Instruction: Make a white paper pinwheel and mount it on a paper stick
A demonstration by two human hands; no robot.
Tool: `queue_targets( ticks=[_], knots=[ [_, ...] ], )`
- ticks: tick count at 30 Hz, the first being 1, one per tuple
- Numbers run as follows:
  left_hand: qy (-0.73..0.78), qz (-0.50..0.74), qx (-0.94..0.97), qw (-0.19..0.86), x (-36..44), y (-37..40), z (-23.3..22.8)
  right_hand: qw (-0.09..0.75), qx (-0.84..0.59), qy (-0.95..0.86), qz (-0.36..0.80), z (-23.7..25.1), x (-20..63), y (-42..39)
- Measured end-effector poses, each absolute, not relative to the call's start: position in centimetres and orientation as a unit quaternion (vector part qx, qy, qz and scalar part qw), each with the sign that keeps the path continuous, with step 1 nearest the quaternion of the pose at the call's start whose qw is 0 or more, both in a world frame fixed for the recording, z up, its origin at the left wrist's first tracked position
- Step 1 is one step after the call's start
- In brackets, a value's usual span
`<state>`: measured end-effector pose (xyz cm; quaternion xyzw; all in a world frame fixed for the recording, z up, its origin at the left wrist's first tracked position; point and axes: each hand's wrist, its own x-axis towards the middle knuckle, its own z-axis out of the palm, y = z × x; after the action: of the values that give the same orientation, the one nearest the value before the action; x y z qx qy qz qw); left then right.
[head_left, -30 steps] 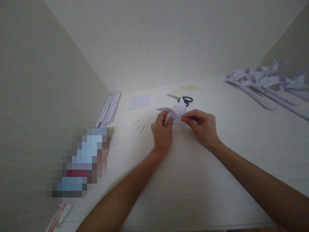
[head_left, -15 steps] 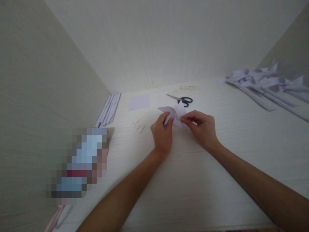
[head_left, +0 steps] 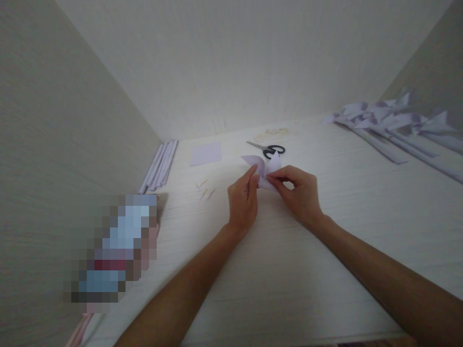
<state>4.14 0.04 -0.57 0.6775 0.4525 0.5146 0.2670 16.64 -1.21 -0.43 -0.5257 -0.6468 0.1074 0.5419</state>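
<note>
Over the middle of the surface (head_left: pixel 282 270), I hold the paper piece (head_left: pixel 262 167), its blades already curled but, I judge, unfinished; similar pieces on sticks (head_left: pixel 396 119) lie at right, and one sheet (head_left: pixel 206 154) lies flat. My left hand (head_left: pixel 243 196) is clamped on the piece's left side; my right hand (head_left: pixel 300 190) pinches near its centre, fingertips together.

Dim greyish light, brightest on the far desk (head_left: pixel 233 144), fading to soft shadow nearer; the left wall (head_left: pixel 65 135) is darkest. Held paper (head_left: pixel 257 161) looks soft, the pinwheels (head_left: pixel 394 120) at right smeared; coarse pixels mask an object (head_left: pixel 126 229) at left.
</note>
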Motion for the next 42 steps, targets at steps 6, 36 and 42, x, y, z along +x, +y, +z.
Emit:
queue_targets(
  ticks=[6, 36, 42],
  knots=[
    [0.408, 0.516, 0.673, 0.338, 4.2, 0.1, -0.8, 0.56, -0.53, -0.628, 0.106, -0.5, 16.9, -1.1],
    [0.451, 0.598, 0.557, 0.359, 4.4, 0.5, -1.5, 0.623, -0.511, -0.575, 0.142, -0.9, 16.8, -1.1],
    [0.46, 0.603, 0.555, 0.343, 4.3, 0.5, -1.4, 0.613, -0.485, -0.602, 0.161, -0.9, 16.7, -1.1]
  ],
)
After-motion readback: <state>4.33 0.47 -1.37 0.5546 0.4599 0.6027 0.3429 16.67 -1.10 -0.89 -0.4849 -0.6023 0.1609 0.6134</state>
